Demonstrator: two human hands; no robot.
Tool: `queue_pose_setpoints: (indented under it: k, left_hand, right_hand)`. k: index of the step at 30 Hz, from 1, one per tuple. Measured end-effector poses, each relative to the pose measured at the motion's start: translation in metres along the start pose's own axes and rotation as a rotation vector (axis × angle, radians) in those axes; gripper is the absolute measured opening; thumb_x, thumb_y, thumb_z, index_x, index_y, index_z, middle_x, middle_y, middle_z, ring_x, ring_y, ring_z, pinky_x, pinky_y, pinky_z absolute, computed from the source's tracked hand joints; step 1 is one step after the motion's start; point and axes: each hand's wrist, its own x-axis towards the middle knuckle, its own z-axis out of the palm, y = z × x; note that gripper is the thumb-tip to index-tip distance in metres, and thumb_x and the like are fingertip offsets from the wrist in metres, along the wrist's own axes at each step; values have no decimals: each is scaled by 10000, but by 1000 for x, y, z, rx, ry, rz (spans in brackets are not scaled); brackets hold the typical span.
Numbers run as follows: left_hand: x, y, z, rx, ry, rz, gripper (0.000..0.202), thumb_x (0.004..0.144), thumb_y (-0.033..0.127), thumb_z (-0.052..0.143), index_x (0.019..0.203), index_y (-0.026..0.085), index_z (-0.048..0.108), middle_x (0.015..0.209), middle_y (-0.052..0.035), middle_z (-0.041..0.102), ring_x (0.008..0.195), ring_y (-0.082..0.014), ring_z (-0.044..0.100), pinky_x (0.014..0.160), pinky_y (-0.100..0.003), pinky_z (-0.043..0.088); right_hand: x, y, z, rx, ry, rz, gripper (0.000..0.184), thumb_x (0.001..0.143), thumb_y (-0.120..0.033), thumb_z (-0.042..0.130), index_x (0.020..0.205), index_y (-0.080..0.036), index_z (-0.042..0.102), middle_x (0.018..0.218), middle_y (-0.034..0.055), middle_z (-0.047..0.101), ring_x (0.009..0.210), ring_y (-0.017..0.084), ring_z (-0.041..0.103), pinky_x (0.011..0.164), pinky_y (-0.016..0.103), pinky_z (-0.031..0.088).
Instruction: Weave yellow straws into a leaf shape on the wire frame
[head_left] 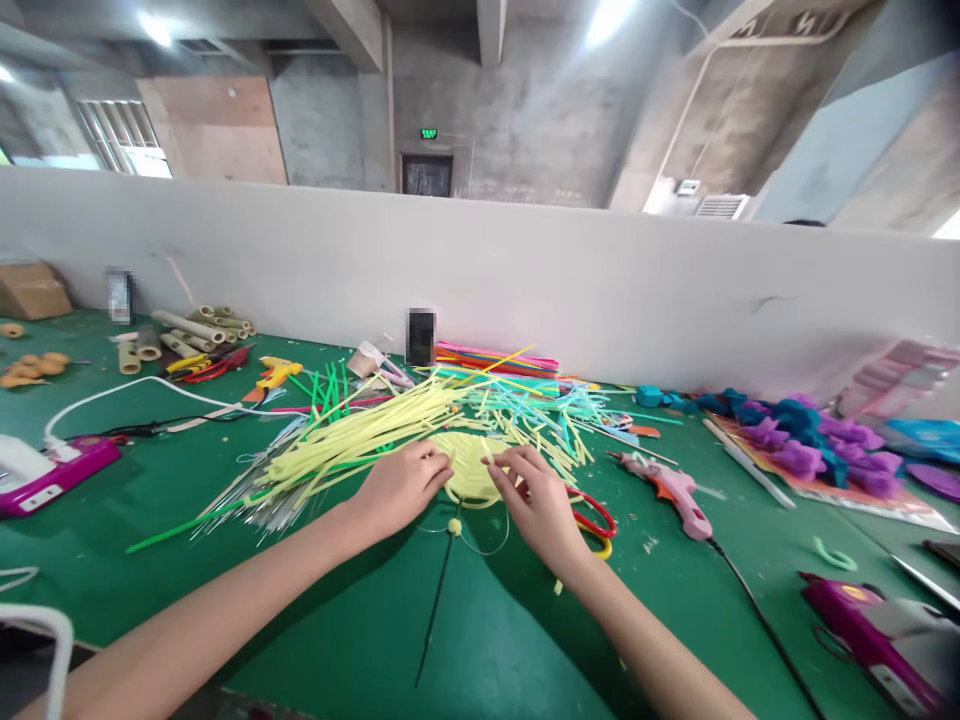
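Observation:
A round, pale yellow piece [469, 475] of pipe cleaners laid side by side is between my hands, above the green table. My left hand [405, 487] pinches its left edge between thumb and fingers. On the other side my right hand [536, 500] is closed at its right edge, the fingertips at the end of a short yellow pipe cleaner [488, 451]. Just below hangs or lies a small yellow ball [454, 526] with a thin dark stem [433, 620] and a loop of clear wire. A heap of yellow pipe cleaners [360, 430] lies behind my left hand.
Red and yellow-handled scissors [596, 522] lie partly behind my right wrist. A pink glue gun [671, 490] with a black cord is to the right. Purple power strips [60, 475] sit at both sides. Bamboo pieces [195, 330] and a yellow glue gun [277, 373] are back left.

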Motion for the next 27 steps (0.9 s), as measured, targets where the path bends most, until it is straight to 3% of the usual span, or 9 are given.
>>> queue_pose_setpoints:
  k: [3, 7, 12, 16, 21, 27]
  left_hand:
    - [8, -4, 1, 36, 72, -25, 316, 985, 342, 366, 859, 192, 614, 863, -59, 614, 828, -203, 594, 721, -298, 417]
    - [14, -9, 9, -218, 177, -74, 330, 980, 381, 374, 802, 191, 577, 764, -21, 579, 712, -163, 561, 664, -273, 414]
    - [9, -7, 14, -529, 173, -109, 313, 945, 432, 439, 853, 185, 609, 765, -13, 618, 702, -147, 569, 621, -247, 438]
    - [4, 3, 10, -563, 174, -50, 275, 931, 399, 488, 889, 189, 661, 861, -39, 652, 773, -158, 594, 641, -248, 457]
    - [3, 10, 12, -603, 216, -1, 240, 904, 382, 558, 869, 192, 701, 899, -56, 631, 844, -171, 603, 715, -264, 483]
    - [3, 13, 16, -666, 198, -16, 261, 898, 403, 565, 825, 184, 687, 826, -47, 661, 800, -176, 612, 712, -278, 482]
  right_hand:
    - [-1, 9, 10, 57, 21, 40, 313, 932, -424, 477, 947, -198, 692, 924, 83, 642, 646, 147, 580, 516, 245, 464]
    - [-7, 13, 17, 161, -5, 88, 295, 926, -420, 488, 962, -205, 687, 880, 69, 688, 685, 172, 631, 563, 259, 504]
    - [-9, 8, 23, 253, -35, 143, 312, 927, -418, 488, 1064, -207, 673, 731, 31, 679, 635, 168, 642, 621, 276, 528]
    - [-10, 2, 24, 220, -10, 123, 315, 932, -409, 472, 1053, -199, 674, 716, 29, 663, 640, 167, 635, 635, 274, 513]
    - [-11, 0, 25, 369, 56, 202, 241, 903, -421, 528, 1015, -211, 564, 757, 22, 672, 627, 162, 651, 622, 275, 531]
    - [-13, 2, 26, 195, 25, 63, 173, 927, -375, 499, 922, -223, 582, 781, 30, 677, 663, 168, 667, 647, 276, 529]
